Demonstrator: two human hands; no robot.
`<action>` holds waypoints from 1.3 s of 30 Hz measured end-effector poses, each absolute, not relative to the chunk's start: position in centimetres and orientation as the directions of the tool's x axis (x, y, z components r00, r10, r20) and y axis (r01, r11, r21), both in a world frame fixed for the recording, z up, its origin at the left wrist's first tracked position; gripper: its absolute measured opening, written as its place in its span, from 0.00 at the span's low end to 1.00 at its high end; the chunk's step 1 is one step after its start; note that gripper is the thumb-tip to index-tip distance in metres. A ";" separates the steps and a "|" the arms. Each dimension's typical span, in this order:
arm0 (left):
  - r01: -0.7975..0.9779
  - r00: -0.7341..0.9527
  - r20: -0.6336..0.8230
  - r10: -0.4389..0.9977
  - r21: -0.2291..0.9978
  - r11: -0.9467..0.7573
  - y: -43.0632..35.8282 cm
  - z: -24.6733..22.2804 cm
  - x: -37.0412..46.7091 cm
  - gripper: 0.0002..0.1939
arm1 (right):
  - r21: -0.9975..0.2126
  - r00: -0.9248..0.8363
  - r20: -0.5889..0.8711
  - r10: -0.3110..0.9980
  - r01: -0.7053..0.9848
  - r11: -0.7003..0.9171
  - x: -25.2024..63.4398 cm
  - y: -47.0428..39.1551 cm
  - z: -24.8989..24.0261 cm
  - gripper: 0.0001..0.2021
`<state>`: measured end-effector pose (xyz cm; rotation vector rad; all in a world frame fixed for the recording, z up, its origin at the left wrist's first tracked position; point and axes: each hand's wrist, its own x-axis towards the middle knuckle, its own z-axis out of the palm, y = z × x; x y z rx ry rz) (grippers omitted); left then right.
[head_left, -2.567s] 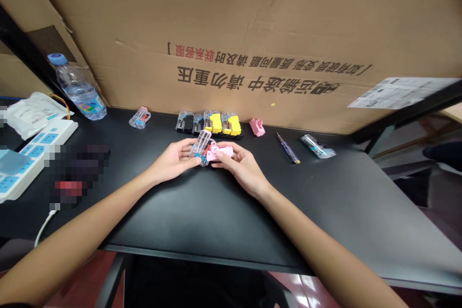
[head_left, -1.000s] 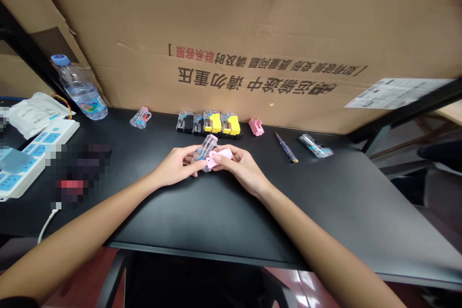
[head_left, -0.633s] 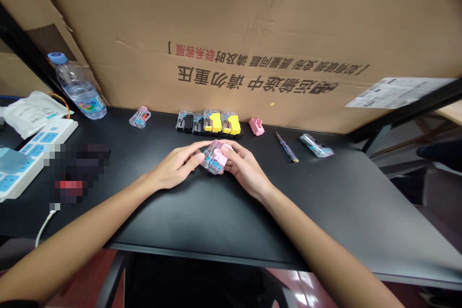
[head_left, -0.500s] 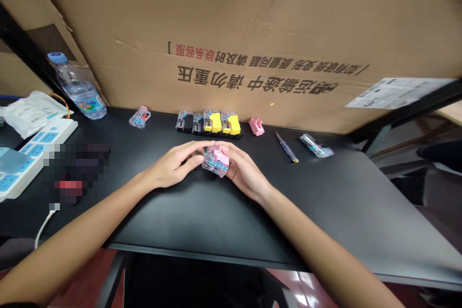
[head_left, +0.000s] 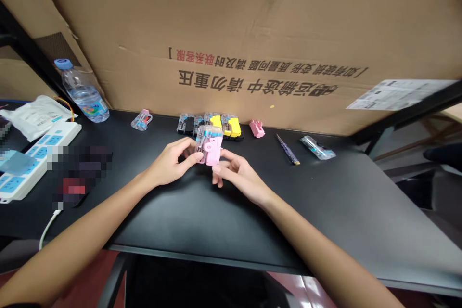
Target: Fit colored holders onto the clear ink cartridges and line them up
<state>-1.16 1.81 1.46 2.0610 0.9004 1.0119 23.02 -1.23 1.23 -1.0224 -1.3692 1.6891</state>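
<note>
A clear and pink plastic device (head_left: 210, 146) is held upright above the black table, its pink part facing right. My left hand (head_left: 175, 160) pinches its left side between thumb and fingers. At its lower right corner is my right hand (head_left: 238, 173), the thumb and a finger touching or very near the pink part, the other fingers curled below. Behind it stands a row of clear devices with black parts (head_left: 186, 124) and yellow parts (head_left: 231, 126), partly hidden by the held one. A loose pink piece (head_left: 257, 128) lies right of the row.
A screwdriver (head_left: 288, 149) and a clear packaged item (head_left: 317, 147) lie at the right. Another clear device (head_left: 141, 120), a water bottle (head_left: 84, 92), a white power strip (head_left: 39, 159) and a white bag (head_left: 38, 116) are at the left. A cardboard sheet (head_left: 252, 24) rises behind.
The held device has turned upright and risen slightly, showing its pink side. My right hand has slid down from its upper right to its lower corner, with its fingers more spread.
</note>
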 end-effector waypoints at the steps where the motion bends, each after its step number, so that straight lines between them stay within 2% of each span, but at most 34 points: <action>1: 0.269 0.462 0.355 0.813 0.817 -0.510 1.9 1.7 -1.2 0.14 | -0.991 -0.372 -0.118 0.921 -0.007 -0.130 23.2 -1.0 1.2 0.23; 5: 0.232 0.348 0.366 0.863 0.859 -0.457 2.0 2.1 -1.5 0.15 | -0.998 -0.123 0.013 0.992 -0.056 0.006 23.9 -0.2 1.0 0.19; 7: 0.242 0.341 0.367 0.866 0.856 -0.458 1.9 2.0 -1.3 0.15 | -0.997 -0.082 0.050 0.995 -0.057 0.045 23.9 -0.2 1.0 0.19; 10: 0.262 0.489 0.266 0.831 0.863 -0.431 1.6 1.7 -0.9 0.13 | -0.998 -0.249 -0.036 0.968 0.062 -0.021 23.5 -0.5 1.2 0.21; 12: 0.252 0.518 0.234 0.823 0.877 -0.408 1.7 1.7 -1.0 0.13 | -0.994 -0.312 -0.078 0.947 0.103 -0.048 23.3 -0.7 1.4 0.21; 17: 0.161 0.307 0.309 0.900 0.916 -0.369 2.3 1.7 -1.4 0.16 | -0.999 -0.067 0.014 0.998 -0.040 0.011 23.3 -0.5 1.5 0.21; 21: 0.223 0.513 0.176 0.840 0.918 -0.328 2.3 1.3 -1.2 0.18 | -0.994 -0.291 -0.087 0.953 0.084 -0.065 23.1 -0.6 1.4 0.23; 22: 0.210 0.514 0.171 0.841 0.925 -0.316 2.3 1.2 -1.1 0.18 | -0.994 -0.291 -0.084 0.953 0.089 -0.060 23.2 -0.6 1.5 0.22; 26: 0.137 0.331 0.274 0.903 0.933 -0.333 2.5 1.3 -1.4 0.21 | -0.999 -0.045 0.048 0.998 -0.018 0.047 23.3 -0.4 1.3 0.23; 27: 0.152 0.341 0.280 0.898 0.926 -0.346 2.5 1.3 -1.4 0.20 | -0.999 -0.070 0.040 0.997 -0.010 0.039 23.2 -0.5 1.2 0.23; 30: 0.222 0.500 0.208 0.841 0.908 -0.356 2.3 1.0 -1.0 0.18 | -0.995 -0.287 -0.061 0.956 0.094 -0.035 22.6 -0.8 0.7 0.23; 32: 0.229 0.539 0.161 0.827 0.917 -0.328 2.2 0.6 -0.7 0.18 | -0.990 -0.340 -0.098 0.935 0.129 -0.056 22.2 -0.9 0.4 0.23; 36: 0.196 0.471 0.136 0.871 0.947 -0.254 2.5 0.0 -0.5 0.21 | -0.997 -0.328 -0.072 0.942 0.034 -0.065 21.9 -0.7 -0.1 0.23; 39: 0.199 0.339 0.124 0.933 0.959 -0.200 3.0 -0.3 -0.8 0.24 | -0.993 -0.284 0.011 0.959 -0.116 -0.023 21.9 -0.7 -0.3 0.31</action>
